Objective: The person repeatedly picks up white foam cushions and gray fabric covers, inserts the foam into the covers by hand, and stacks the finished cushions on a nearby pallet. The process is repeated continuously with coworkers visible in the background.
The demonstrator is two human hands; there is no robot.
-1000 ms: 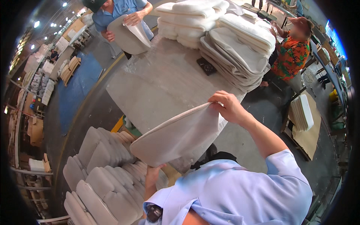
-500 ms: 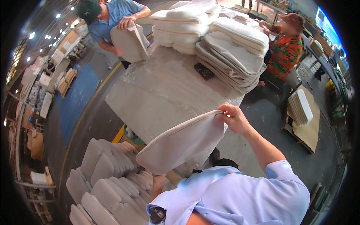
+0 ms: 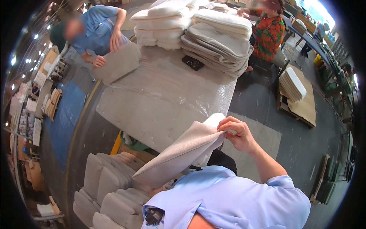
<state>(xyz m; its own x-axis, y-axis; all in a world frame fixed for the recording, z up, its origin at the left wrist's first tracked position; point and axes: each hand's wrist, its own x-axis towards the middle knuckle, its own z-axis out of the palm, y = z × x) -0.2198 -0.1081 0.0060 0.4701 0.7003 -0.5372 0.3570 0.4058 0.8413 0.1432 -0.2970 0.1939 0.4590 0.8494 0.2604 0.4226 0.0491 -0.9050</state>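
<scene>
A light-grey seat cushion cover (image 3: 179, 150) hangs slantwise in front of my body, over the table's near edge. At its upper right corner my right hand (image 3: 237, 131) pinches the fabric edge between thumb and fingers. White padding (image 3: 214, 120) shows beyond that corner. Only a bit of my left hand (image 3: 167, 186) appears beneath the cover's lower end; its fingers are mostly hidden. Stacks of grey cushions (image 3: 110, 175) stand just below and left of the cover.
The plastic-wrapped table (image 3: 152, 103) bears white padding stacks (image 3: 162, 28), folded grey covers (image 3: 217, 47) and a dark square item (image 3: 192, 63). Across it, a co-worker in blue (image 3: 101, 32) handles a grey cushion (image 3: 118, 63). Another person (image 3: 268, 36) wears a patterned shirt. A pallet (image 3: 301, 110) stands right.
My right hand has shifted slightly lower, and the cover's upper end has folded, revealing white padding. The co-worker has turned their cushion flatter and brought it left. My view has shifted right.
</scene>
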